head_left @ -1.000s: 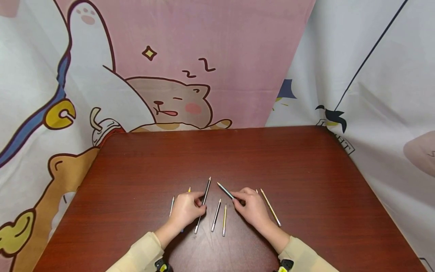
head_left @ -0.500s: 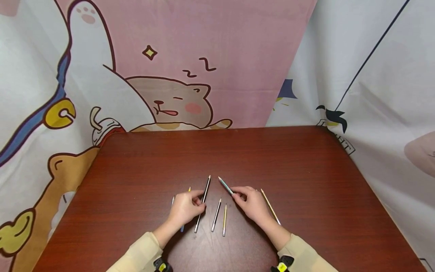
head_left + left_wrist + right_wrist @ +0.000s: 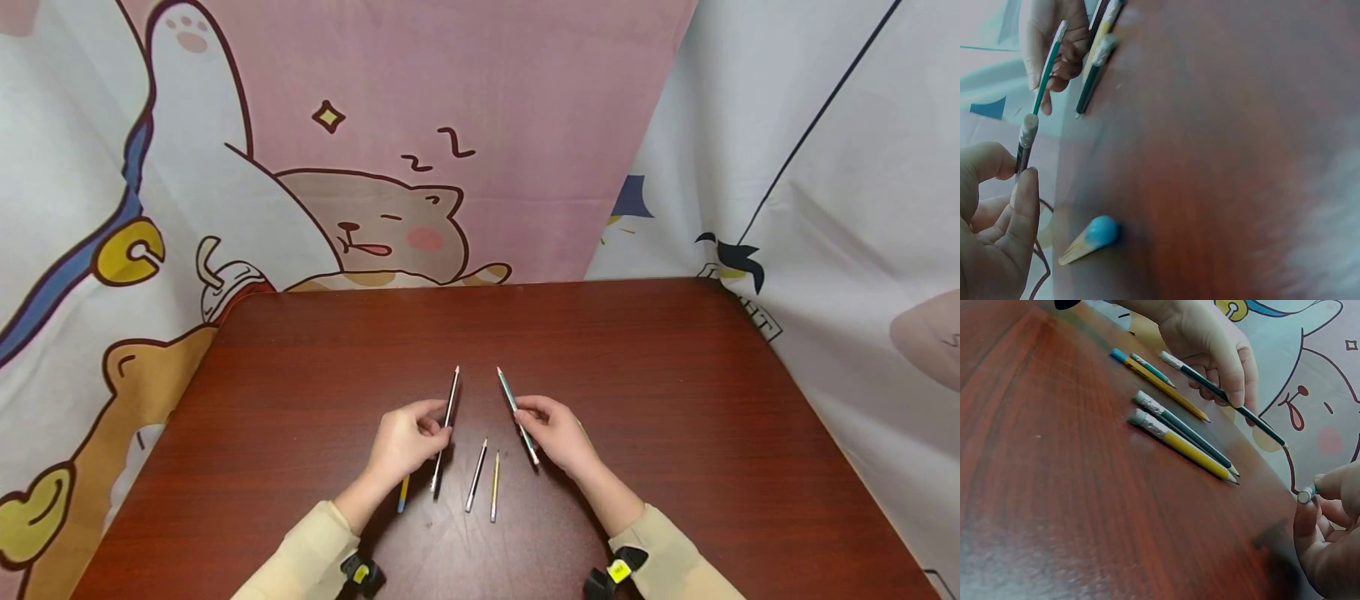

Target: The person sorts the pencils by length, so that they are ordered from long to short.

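My left hand (image 3: 405,437) pinches a dark pencil (image 3: 453,392) between thumb and fingers, its tip pointing away from me. My right hand (image 3: 558,433) grips a teal pencil (image 3: 505,385) near its middle, also tip-away. In the right wrist view the teal pencil's eraser end (image 3: 1305,495) faces the camera. Between the hands, a shorter dark pencil (image 3: 476,475) and a yellow pencil (image 3: 495,487) lie on the table. A yellow pencil with a blue end (image 3: 403,492) is partly covered by my left hand; beside it lies a short green pencil (image 3: 1154,370).
The brown wooden table (image 3: 360,350) extends beyond both hands to its far edge. A curtain with cartoon animals (image 3: 540,142) hangs behind and at the sides. Each wrist carries a small black device (image 3: 363,575).
Both hands have moved away from me with their pencils. The teal pencil has turned closer to parallel with the dark one. The gold pencil at the right is no longer visible.
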`<act>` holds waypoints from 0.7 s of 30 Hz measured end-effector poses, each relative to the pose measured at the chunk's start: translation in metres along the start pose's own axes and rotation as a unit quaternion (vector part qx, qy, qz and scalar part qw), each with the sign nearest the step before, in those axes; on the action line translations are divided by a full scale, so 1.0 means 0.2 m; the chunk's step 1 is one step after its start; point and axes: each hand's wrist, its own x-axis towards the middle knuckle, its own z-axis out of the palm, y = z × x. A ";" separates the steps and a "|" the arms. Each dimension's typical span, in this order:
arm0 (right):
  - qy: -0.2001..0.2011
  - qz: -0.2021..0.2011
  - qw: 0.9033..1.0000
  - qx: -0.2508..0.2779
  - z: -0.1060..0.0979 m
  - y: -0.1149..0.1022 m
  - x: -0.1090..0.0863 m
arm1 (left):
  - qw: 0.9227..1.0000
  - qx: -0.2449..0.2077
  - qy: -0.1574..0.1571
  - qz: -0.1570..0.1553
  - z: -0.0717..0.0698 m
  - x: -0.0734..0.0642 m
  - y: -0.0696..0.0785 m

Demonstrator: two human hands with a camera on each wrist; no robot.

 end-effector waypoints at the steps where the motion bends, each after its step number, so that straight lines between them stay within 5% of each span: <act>1: -0.005 0.004 1.000 0.012 0.00 0.00 0.01 | 1.000 -0.002 0.003 -0.003 -0.01 0.01 0.00; 8: -0.031 0.015 0.996 0.078 0.03 -0.02 0.05 | 0.999 -0.028 0.025 -0.025 -0.06 0.07 -0.03; 21: -0.042 0.003 0.996 0.079 0.07 -0.20 0.06 | 0.997 -0.026 0.048 -0.048 -0.16 0.18 -0.13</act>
